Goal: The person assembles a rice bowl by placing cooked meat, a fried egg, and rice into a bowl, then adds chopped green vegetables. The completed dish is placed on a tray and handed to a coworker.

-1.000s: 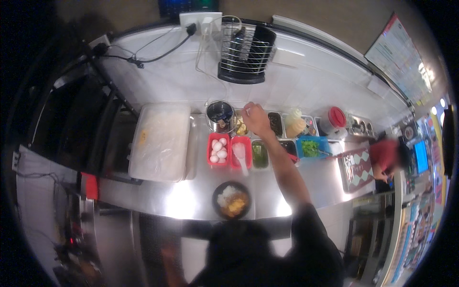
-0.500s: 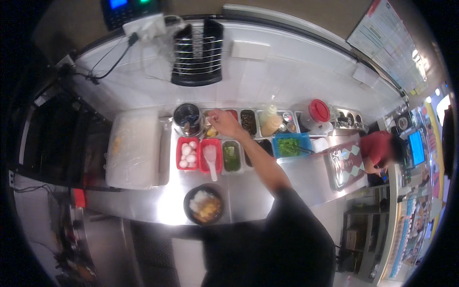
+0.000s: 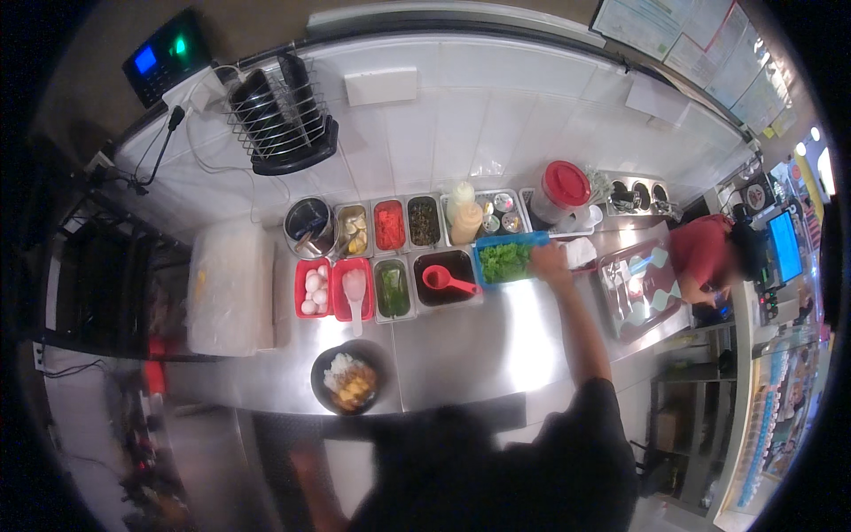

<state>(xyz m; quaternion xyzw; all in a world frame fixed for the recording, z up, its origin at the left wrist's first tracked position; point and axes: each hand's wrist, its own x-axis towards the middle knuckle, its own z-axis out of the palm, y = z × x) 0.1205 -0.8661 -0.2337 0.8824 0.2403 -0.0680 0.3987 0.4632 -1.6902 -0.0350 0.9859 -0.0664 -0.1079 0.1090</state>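
Right hand [image 3: 550, 260] found at the right-hand end of the blue tub [image 3: 514, 238], back of the hand uppermost; whether its grip is closed on anything, or touching the tub's rim, cannot be told, the fingers being hidden; leafy greens [image 3: 505, 262] lie in the tub, immediately left of the grip; white paper-like item [image 3: 581, 253] noted just right of it; left hand [image 3: 306, 461] is blurred, low and well to the left, below the front of the worktop [image 3: 443, 346], state not determinable. Hazards, in this inspector's judgement: downward pressure at the tub's end could tilt it and spill greens; red scoop [image 3: 456, 283], left of the grip, has its handle projecting over the side of its dark-filled pan [image 3: 430, 301], so a leftward sweep of the forearm could dislodge it; black bowl [image 3: 377, 390] of rice and yellow topping, farther left and nearer the body, sits close to the worktop's front edge, where a nudge from the torso could send it over.
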